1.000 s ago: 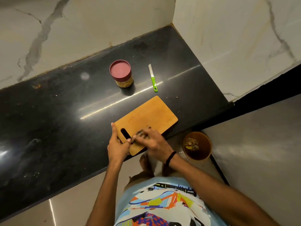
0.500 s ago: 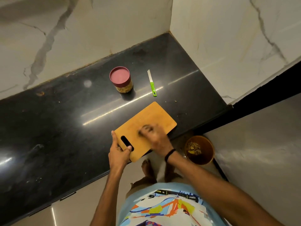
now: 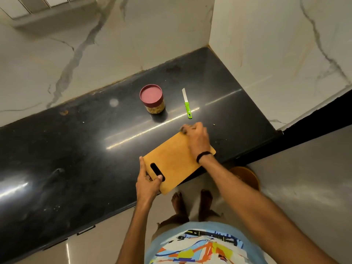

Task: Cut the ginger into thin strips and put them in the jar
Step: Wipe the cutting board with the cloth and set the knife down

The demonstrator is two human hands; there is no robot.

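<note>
Where a glossy black stone counter (image 3: 76, 149) fills a corner of white veined marble walls (image 3: 95, 54), one rectangular wooden cutting board (image 3: 175, 159) overhangs the near edge, its long axis running near-left to far-right. The left hand (image 3: 147, 184) grips the board's slotted near end. The right hand (image 3: 197, 139) is curled at the board's far corner; I cannot tell whether it holds anything. Beyond the board lie one green-handled knife (image 3: 187, 103), blade pointing away, and one maroon-lidded jar (image 3: 152, 99), closed, with yellowish pieces inside.
</note>
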